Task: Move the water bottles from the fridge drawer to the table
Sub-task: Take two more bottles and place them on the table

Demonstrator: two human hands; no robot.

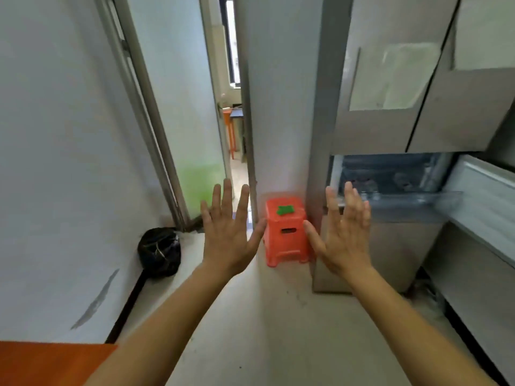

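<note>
Fridge drawer (395, 188) beyond right hand (344, 235) (fingers spread).

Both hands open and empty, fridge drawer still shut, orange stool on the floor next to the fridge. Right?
Not quite. The head view shows the fridge drawer pulled open, with things inside too blurred to name. The rest holds: left hand and right hand are open and empty, and the orange stool stands on the floor beside the fridge.

I'm holding both arms stretched forward, bare forearms level; the left hand (228, 232) and right hand (344, 232) are spreading their fingers wide, backs facing me, gripping nothing.
</note>
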